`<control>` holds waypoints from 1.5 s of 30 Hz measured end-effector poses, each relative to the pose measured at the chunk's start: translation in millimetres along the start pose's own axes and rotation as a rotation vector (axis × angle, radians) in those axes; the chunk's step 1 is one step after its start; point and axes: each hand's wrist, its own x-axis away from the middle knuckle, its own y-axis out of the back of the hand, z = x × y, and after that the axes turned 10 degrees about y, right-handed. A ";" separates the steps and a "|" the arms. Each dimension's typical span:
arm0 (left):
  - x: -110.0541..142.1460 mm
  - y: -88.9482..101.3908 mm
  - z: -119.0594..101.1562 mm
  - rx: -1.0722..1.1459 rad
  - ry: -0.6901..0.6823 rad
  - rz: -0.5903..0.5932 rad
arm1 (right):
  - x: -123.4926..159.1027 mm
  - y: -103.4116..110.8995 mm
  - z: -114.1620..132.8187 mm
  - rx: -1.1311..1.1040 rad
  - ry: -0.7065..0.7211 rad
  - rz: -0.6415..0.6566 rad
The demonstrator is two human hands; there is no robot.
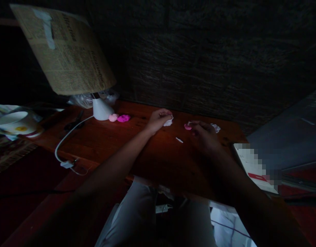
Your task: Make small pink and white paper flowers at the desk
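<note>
My left hand (158, 120) is closed around a white, soft-looking lump (168, 122) above the wooden table. In my right hand (202, 133) the fingertips pinch a small pink lump (188, 126), which looks like modelling clay, with a pale bit at its top. Between the hands a short white stick-like piece (179, 140) lies on the wood. Just behind my right hand sits a crumpled whitish piece (215, 128). Farther left, a light pink lump (113, 117) and a bright magenta lump (124, 118) rest side by side against the lamp's foot.
A lamp with a newsprint shade (70, 55) stands on the table (101, 144) at left, its white cord (60, 144) hanging over the front edge. Dark scissors (74, 124) and a white cup (19, 124) are farther left. A booklet (253, 168) lies at the right edge.
</note>
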 end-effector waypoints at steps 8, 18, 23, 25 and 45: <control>6.1 9.1 5.3 -0.688 -0.166 0.385 | 1.0 3.6 -5.1 -0.126 -0.065 0.130; 7.8 -0.5 6.0 -0.354 -0.255 0.359 | 2.1 0.1 5.5 -0.165 -0.135 0.103; 14.5 -9.9 5.5 -0.152 -0.222 0.468 | 2.1 -2.2 0.4 -0.118 -0.053 0.104; 15.2 -12.5 8.4 -0.130 -0.195 0.480 | 2.9 -3.0 -0.9 -0.084 -0.007 0.119; 10.1 -12.2 11.4 -0.020 -0.034 0.434 | 5.9 -7.4 6.9 -0.062 -0.001 0.033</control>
